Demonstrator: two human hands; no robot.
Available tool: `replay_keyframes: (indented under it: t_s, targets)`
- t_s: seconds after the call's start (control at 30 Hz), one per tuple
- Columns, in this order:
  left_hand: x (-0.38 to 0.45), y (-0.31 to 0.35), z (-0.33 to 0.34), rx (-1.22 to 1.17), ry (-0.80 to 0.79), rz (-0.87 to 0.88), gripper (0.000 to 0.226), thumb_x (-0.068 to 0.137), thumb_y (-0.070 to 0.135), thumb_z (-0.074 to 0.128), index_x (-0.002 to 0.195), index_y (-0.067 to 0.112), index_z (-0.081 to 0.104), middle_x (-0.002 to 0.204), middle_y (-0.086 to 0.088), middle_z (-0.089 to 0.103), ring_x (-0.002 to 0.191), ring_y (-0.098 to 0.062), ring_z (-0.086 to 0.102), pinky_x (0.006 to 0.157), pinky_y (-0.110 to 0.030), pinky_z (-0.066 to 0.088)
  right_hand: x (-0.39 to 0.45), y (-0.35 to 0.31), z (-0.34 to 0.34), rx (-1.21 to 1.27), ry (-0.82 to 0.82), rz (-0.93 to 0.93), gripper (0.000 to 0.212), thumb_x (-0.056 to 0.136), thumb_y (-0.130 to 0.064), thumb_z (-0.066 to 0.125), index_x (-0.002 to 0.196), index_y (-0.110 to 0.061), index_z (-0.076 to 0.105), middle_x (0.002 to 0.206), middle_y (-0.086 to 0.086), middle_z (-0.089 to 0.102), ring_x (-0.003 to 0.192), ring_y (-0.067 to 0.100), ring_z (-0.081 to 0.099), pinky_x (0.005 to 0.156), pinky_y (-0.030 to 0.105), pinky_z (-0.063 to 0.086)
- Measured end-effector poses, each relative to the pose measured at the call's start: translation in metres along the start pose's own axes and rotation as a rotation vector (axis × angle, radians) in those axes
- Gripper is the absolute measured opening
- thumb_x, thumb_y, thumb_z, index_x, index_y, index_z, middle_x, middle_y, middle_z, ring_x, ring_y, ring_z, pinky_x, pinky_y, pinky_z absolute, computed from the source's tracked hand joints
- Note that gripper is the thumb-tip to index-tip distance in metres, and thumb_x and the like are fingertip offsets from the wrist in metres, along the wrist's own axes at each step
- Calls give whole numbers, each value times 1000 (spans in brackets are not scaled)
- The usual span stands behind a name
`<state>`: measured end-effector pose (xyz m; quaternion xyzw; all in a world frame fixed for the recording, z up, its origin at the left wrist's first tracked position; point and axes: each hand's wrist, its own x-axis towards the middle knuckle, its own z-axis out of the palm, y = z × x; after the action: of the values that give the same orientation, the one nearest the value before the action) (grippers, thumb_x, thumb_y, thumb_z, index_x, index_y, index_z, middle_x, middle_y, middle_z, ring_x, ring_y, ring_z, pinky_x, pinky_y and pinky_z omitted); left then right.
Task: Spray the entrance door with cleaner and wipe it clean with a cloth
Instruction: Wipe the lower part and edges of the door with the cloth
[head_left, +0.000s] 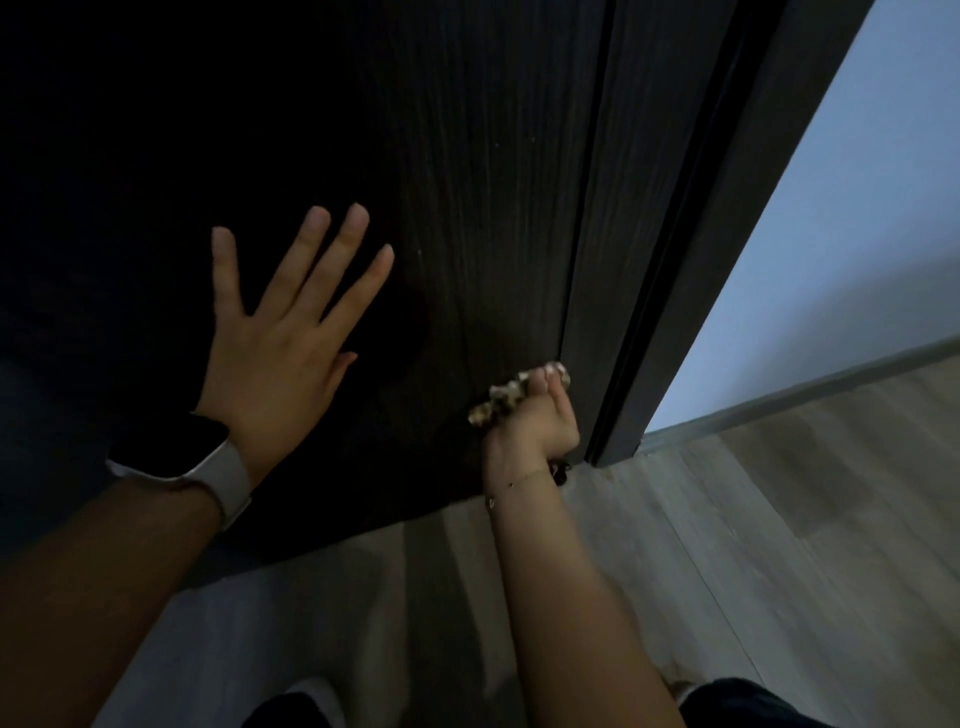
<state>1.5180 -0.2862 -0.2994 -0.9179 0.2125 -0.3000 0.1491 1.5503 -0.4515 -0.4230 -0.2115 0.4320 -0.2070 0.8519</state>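
Dim entrance hallway, pale plank floor (727, 545) meeting dark wood-grain door (467, 182). Left hand (280, 358) flat against door, fingers spread wide. Right hand (535, 415) low near door's bottom right edge, fingers curled around patterned cloth (498, 400), pressing it to the panel.

Most of the cloth (498, 400) is hidden inside the right hand (535, 421); the door (467, 182) runs past the top edge.

Left hand (283, 332) lies flat, fingers spread toward one o'clock; bare right hand (535, 415), at four o'clock from it, is clenched.
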Motion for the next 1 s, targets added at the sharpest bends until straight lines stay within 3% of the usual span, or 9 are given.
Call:
replay_keyframes:
  t_s: [0.07,0.2,0.3,0.4,0.5,0.57,0.7,0.83,1.0]
  targets:
    - [0,2,-1,-6,-2,-2,100,76,15,77,155,19,16,163,-5,-3,150,-24,-6,109,-62,-15,-20,-12,20,7,-80,-69,22,79,1,72,79,-21,76,111,21,67,101,37,67,90,55,54]
    - [1,7,0,-33,-3,-26,101,74,11,78,155,19,17,163,-6,-3,150,-23,-8,109,-61,-17,-54,-34,43,9,-303,-167,24,80,-1,74,83,-24,72,115,14,65,101,22,67,92,34,55]
    - [1,7,2,-40,2,-34,100,74,10,78,154,19,18,163,-6,-2,150,-23,-7,109,-57,-21,-40,-28,32,-54,-221,-225,21,80,0,74,87,-20,72,110,7,65,93,13,67,87,25,56]
    - [2,4,4,-41,12,-24,100,74,10,79,154,19,19,163,-6,-2,150,-23,-7,109,-56,-22,8,-4,-5,-36,-59,20,14,83,4,68,92,-6,72,88,11,67,70,19,64,67,34,57]
    - [0,1,8,-22,32,-15,101,73,12,80,154,20,19,163,-6,-1,150,-24,-5,110,-57,-20,57,21,-50,53,34,208,28,92,-1,57,70,-7,73,82,9,64,71,19,59,87,42,50]
    - [0,2,9,-18,34,-13,100,73,13,79,154,20,20,163,-6,0,150,-24,-5,110,-59,-18,71,27,-65,25,65,245,34,95,-5,55,66,-10,71,79,6,63,72,17,58,85,37,48]
    - [1,3,10,-18,40,-14,99,75,10,77,154,21,18,163,-5,-1,149,-22,-10,109,-59,-19,60,21,-51,17,86,247,21,93,-3,59,73,-8,66,75,4,61,62,14,57,65,33,52]
    - [1,4,8,-17,35,-26,100,75,8,77,154,21,16,163,-5,-2,149,-22,-12,109,-58,-20,15,5,-18,52,-21,67,19,87,11,59,95,-3,69,75,4,65,53,8,64,51,20,53]
    - [1,5,6,-13,21,-38,101,73,8,77,154,21,16,163,-5,-2,148,-21,-14,109,-58,-21,-27,0,13,5,-170,-58,19,80,-1,74,82,-19,73,110,9,67,98,19,69,78,24,58]
